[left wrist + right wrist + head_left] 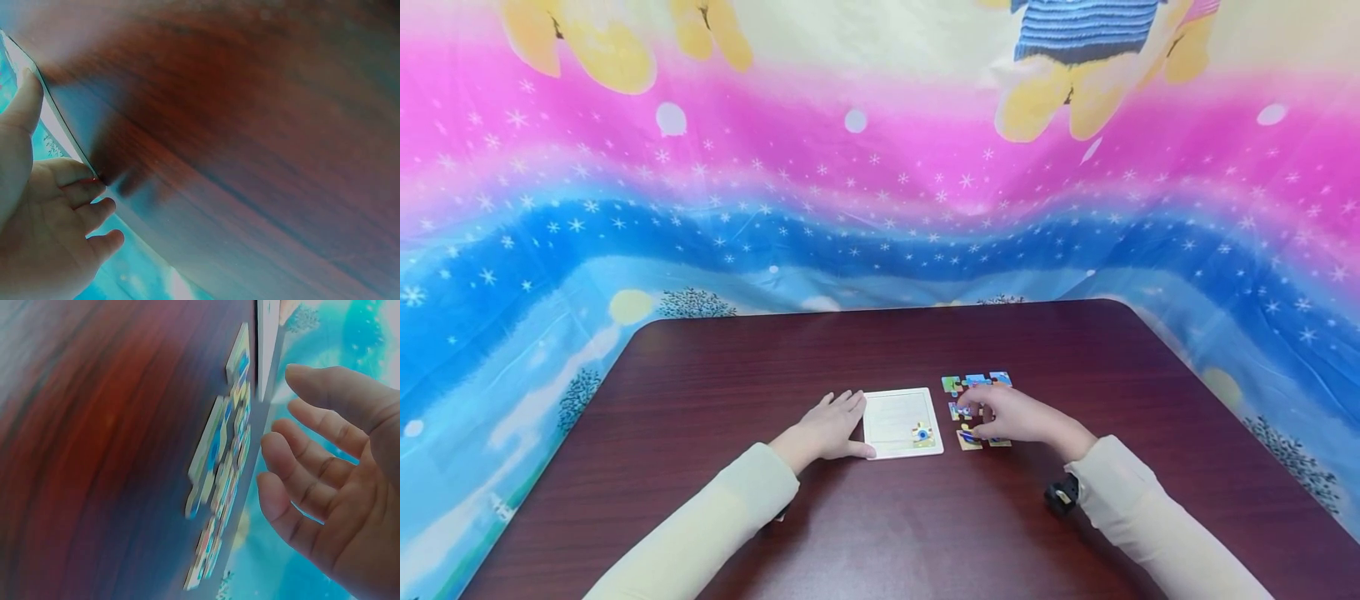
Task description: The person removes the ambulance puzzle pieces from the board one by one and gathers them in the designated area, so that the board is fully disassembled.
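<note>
Head view shows your left hand point(827, 429) lying flat on the dark wooden table point(715, 375), fingers straight and relaxed, touching the left edge of the white puzzle tray point(895, 417), which sits near the middle of the table toward its near edge. One placed piece point(922, 433) lies in the tray's near right corner. Your right hand point(1011, 417) hovers over the loose puzzle pieces point(976, 382) clustered just beside the tray's right edge, with its fingers loosely bent; the right wrist view shows those fingers point(294, 487) apart and holding nothing, close above the pieces point(219, 475). From the left wrist view, your fingers point(81, 190) rest against the tray's edge point(56, 119). A colourful cloth point(880, 167) hangs behind the table's far edge
</note>
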Demonstrator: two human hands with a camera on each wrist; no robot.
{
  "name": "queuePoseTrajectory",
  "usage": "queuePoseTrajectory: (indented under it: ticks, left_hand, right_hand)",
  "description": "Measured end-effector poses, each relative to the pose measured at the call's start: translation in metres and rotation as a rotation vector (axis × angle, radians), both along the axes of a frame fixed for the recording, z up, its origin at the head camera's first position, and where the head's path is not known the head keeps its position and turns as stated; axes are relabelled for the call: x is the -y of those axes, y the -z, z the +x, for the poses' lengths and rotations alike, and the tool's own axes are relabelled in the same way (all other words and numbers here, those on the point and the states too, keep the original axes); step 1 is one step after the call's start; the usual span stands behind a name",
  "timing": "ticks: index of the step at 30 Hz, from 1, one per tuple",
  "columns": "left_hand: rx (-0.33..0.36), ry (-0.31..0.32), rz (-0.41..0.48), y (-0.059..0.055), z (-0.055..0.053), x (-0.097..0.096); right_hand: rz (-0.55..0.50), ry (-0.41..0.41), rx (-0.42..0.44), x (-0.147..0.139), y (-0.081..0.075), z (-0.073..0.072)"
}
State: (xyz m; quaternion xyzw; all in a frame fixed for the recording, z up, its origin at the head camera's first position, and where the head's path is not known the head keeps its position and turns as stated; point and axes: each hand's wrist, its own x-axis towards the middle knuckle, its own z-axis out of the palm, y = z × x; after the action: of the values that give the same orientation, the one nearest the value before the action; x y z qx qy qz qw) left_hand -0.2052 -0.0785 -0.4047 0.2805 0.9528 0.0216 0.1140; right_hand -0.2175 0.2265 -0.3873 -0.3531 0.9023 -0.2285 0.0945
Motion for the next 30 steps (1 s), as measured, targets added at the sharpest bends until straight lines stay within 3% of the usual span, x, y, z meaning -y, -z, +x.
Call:
queuePoseTrajectory:
  ticks: [7, 19, 30]
  left_hand:
    - [-0.001, 0.001, 0.005, 0.000, 0.000, 0.000]
    - [-0.016, 0.005, 0.007, 0.003, -0.001, 0.001]
    - [-0.015, 0.012, 0.016, 0.001, 0.000, 0.001]
  right_hand:
    - [0.007, -0.033, -0.060, 0.019, 0.002, -0.001]
    - [0.043, -0.013, 0.009, 0.048, 0.008, 0.001]
    - [0.059, -0.050, 0.033, 0.062, 0.012, 0.002]
